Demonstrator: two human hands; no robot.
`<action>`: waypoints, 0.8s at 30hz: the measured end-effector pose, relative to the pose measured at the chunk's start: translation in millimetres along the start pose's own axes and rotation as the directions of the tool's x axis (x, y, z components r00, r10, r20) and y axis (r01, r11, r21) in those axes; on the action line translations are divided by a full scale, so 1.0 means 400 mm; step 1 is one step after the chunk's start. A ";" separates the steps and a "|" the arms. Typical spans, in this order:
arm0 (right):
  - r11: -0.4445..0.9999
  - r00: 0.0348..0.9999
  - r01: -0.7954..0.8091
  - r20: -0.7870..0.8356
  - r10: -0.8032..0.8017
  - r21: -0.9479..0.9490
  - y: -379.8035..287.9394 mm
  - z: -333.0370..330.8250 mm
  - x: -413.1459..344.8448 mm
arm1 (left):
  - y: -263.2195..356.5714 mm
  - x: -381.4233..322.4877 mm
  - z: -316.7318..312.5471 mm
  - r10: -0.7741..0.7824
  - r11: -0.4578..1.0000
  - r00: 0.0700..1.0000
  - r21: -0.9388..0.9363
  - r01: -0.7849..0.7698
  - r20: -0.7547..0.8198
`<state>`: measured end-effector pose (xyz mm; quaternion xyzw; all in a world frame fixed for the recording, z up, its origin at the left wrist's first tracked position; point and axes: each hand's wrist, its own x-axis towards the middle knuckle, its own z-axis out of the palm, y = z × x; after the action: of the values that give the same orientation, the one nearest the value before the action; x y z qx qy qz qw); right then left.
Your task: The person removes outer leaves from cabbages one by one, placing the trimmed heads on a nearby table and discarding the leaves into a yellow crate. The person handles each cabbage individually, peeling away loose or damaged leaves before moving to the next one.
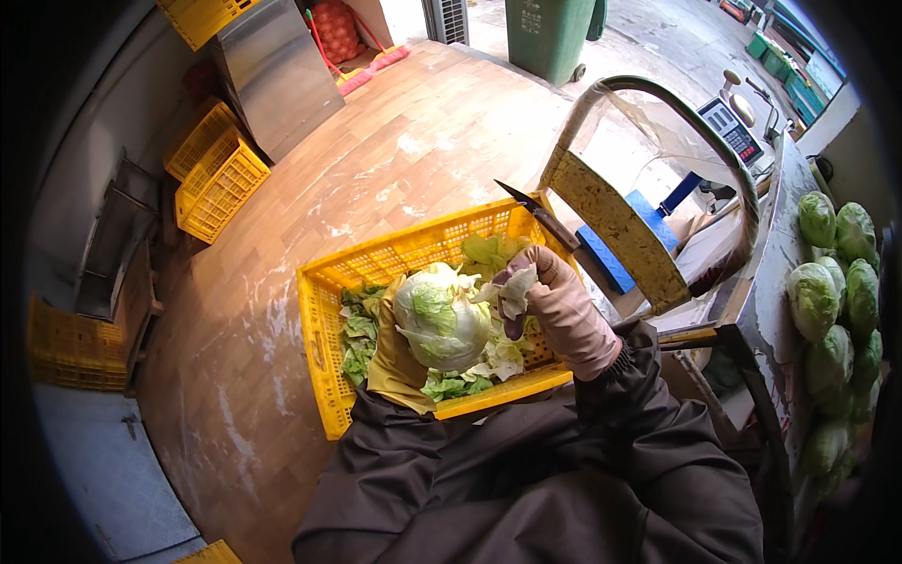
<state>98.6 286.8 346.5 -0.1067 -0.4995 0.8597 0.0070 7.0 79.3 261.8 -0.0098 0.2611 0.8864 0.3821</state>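
My left hand (400, 363), in a yellow glove, cradles a pale green head of lettuce (442, 317) from its left side. In a pinkish glove with darker fingertips, my right hand (564, 303) pinches a loose, torn lettuce leaf (519, 289) just right of the head. A knife (550, 220) with a dark pointed blade and a brown handle sticks out above the right hand, its tip towards the upper left; whether the hand grips its handle cannot be told. Under both hands lies a yellow plastic crate (310, 338) holding loose green leaves (361, 331).
A metal-framed chair (613, 225) stands at the right, beside a blue platform scale (641, 225). More lettuce heads (814, 299) lie on the table (761, 310) at far right. Yellow crates (225, 187), brooms (356, 79) and a green wheeled bin (550, 39) stand farther off.
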 end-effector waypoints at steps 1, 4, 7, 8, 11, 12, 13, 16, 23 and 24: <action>0.986 0.992 0.086 0.081 -0.098 0.142 -0.004 -0.010 -0.003 | -0.001 0.000 -0.012 0.036 0.999 0.999 0.003 -0.036 -0.003; 0.994 0.993 0.107 0.058 -0.106 -0.021 -0.028 -0.044 0.017 | 0.003 -0.003 -0.027 0.097 0.994 0.993 0.051 -0.094 -0.072; -0.001 0.992 0.089 0.089 0.095 -0.996 -0.058 -0.068 0.043 | 0.014 -0.017 -0.014 0.064 0.998 0.998 0.012 -0.064 0.010; -0.181 0.983 -0.014 -0.046 0.175 -0.983 -0.055 -0.063 0.048 | 0.017 -0.021 -0.008 0.043 0.999 0.999 0.017 -0.043 0.004; 0.468 0.969 0.220 0.245 -0.007 -0.856 -0.045 -0.039 0.037 | 0.019 -0.025 -0.005 -0.011 0.999 0.998 0.036 0.013 -0.066; 0.750 0.916 0.347 0.374 -0.144 -0.563 -0.028 -0.019 0.030 | 0.016 -0.022 -0.008 -0.046 0.999 0.997 0.015 0.047 -0.061; 0.736 0.876 0.429 0.441 -0.196 -0.524 -0.023 -0.008 0.025 | 0.013 -0.014 -0.013 -0.061 0.997 0.990 0.032 0.066 -0.125; 0.513 0.863 0.496 0.462 -0.203 -0.701 -0.006 0.019 0.033 | -0.006 0.007 -0.028 -0.122 0.989 0.992 0.078 0.122 -0.002; 0.565 0.919 0.338 0.394 -0.025 -0.752 -0.023 0.028 0.031 | -0.009 -0.022 -0.004 -0.041 0.972 0.998 0.234 0.029 0.050; 0.694 0.939 0.227 0.343 0.031 -0.683 -0.027 0.029 0.023 | -0.018 -0.032 -0.005 0.150 0.883 0.987 0.441 -0.159 0.055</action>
<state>86.5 283.3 359.9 0.0709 -0.7919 0.6023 -0.0718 20.8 73.8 259.4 0.1068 0.4525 0.8312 0.3049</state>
